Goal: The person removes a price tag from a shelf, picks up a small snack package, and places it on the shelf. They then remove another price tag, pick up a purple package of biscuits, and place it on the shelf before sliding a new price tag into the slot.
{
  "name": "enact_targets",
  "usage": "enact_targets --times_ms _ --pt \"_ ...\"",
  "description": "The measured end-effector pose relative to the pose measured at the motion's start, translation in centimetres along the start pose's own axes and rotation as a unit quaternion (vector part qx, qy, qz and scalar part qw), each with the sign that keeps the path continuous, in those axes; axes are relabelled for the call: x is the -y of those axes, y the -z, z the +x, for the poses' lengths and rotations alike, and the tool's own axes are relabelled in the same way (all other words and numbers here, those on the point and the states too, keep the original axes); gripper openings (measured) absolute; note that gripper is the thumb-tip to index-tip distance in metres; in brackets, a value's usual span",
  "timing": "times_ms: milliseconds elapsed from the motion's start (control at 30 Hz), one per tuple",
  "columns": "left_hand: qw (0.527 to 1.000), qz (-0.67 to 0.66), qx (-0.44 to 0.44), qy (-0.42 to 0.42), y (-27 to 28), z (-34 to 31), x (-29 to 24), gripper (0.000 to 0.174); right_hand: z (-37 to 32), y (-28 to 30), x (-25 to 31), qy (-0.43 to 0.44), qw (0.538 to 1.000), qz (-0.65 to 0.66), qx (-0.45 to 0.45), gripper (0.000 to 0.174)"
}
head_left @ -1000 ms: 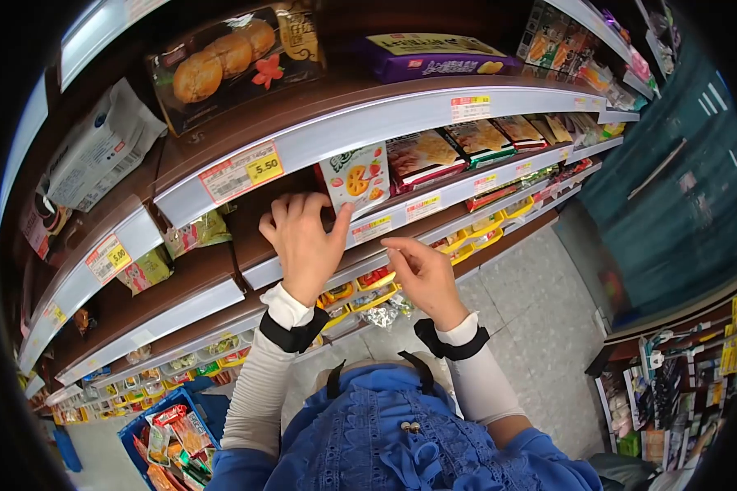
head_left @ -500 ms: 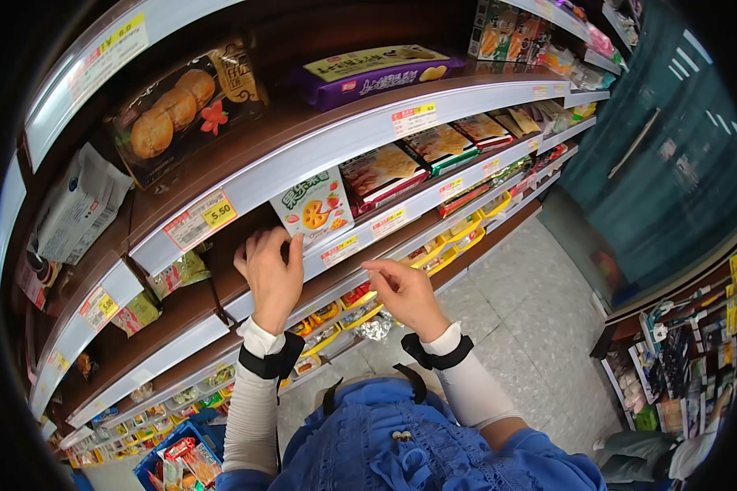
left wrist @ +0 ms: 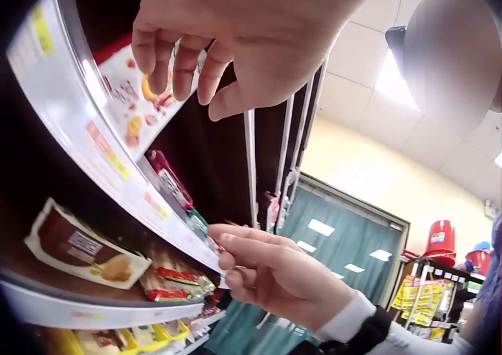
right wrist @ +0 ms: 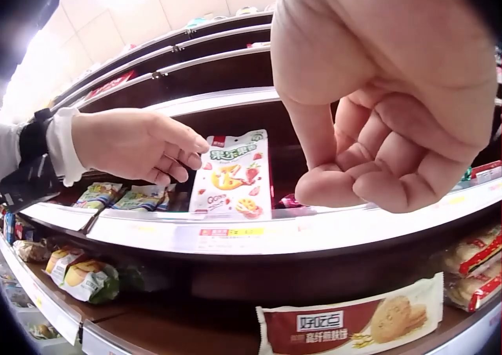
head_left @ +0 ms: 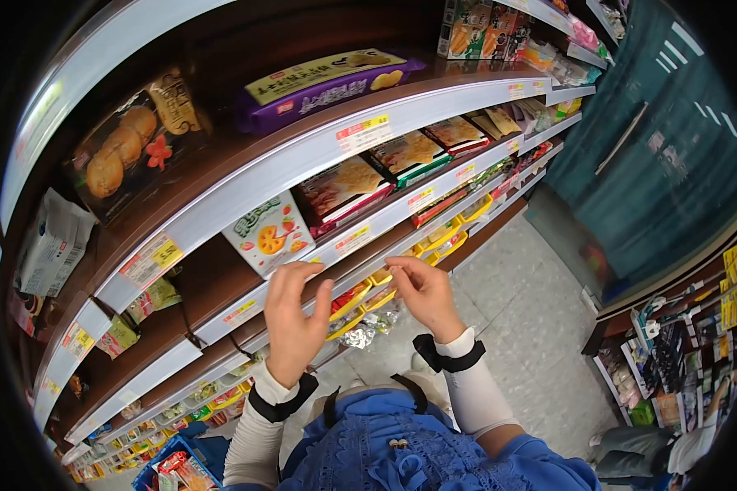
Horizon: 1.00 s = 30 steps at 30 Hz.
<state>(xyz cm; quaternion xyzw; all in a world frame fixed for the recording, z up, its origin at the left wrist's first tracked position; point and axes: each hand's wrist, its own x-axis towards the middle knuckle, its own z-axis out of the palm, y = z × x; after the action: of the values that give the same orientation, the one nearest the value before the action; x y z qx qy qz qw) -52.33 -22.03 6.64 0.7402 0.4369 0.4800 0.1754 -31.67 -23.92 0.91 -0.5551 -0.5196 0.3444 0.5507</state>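
A white snack packet (head_left: 269, 235) printed with strawberries and a round orange biscuit stands upright at the front of a brown shelf. My left hand (head_left: 296, 323) is just in front of its lower edge, fingers loosely spread and holding nothing. In the right wrist view, the fingertips of that hand lie beside the left edge of the packet (right wrist: 231, 175). My right hand (head_left: 427, 296) hovers further right, before the shelf edge. Its fingers are loosely curled with the thumb near the index finger, and nothing shows between them in the right wrist view. Dark biscuit packs (head_left: 344, 190) lie right of the packet.
Above runs a shelf with a purple biscuit pack (head_left: 327, 88) and a clear-fronted cookie pack (head_left: 127, 147). Price labels (head_left: 151, 260) line the shelf edges. Yellow bins (head_left: 442, 237) sit lower down. A blue basket of snacks (head_left: 172, 458) stands at lower left, and a green curtain (head_left: 655, 164) hangs at right.
The head view has shifted, so the shelves slide left and down. My left hand has drawn back from the packet and its fingers have straightened. The packet stays on the shelf.
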Motion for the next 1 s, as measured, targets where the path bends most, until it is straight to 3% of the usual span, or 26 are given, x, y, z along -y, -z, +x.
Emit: enact_targets --times_ms 200,267,333,400,467,633,933,1000 --pt "0.996 0.019 0.032 -0.08 -7.4 4.4 -3.0 0.028 4.3 6.8 -1.0 0.035 0.998 -0.026 -0.039 0.02" --pt "0.995 0.037 0.046 -0.078 -10.2 6.2 -3.5 0.029 6.0 9.4 -1.1 0.011 0.999 -0.026 -0.039 0.021" --pt "0.988 0.105 0.043 -0.109 -13.1 8.2 -3.9 0.03 8.1 11.9 -1.6 0.087 0.992 -0.072 -0.054 0.021" --pt "0.989 0.094 0.057 -0.099 -16.1 10.1 -4.0 0.033 9.9 14.1 -2.1 0.094 0.991 -0.081 -0.048 0.021" --pt "0.976 0.152 0.051 -0.146 -19.0 11.8 -4.0 0.036 11.5 15.7 -1.7 0.13 0.985 -0.049 -0.104 0.019" --pt "0.96 0.223 0.04 -0.164 -24.7 15.4 -4.3 0.043 16.4 19.8 -3.5 0.142 0.977 -0.121 -0.105 0.028" --pt "0.933 0.337 0.058 -0.11 -28.6 17.5 -4.7 0.043 22.7 21.6 -5.1 0.111 0.975 -0.165 -0.096 0.038" --pt "0.931 0.341 0.038 -0.125 -28.9 17.7 -4.6 0.042 23.7 21.5 -6.5 0.189 0.947 -0.229 -0.126 0.039"
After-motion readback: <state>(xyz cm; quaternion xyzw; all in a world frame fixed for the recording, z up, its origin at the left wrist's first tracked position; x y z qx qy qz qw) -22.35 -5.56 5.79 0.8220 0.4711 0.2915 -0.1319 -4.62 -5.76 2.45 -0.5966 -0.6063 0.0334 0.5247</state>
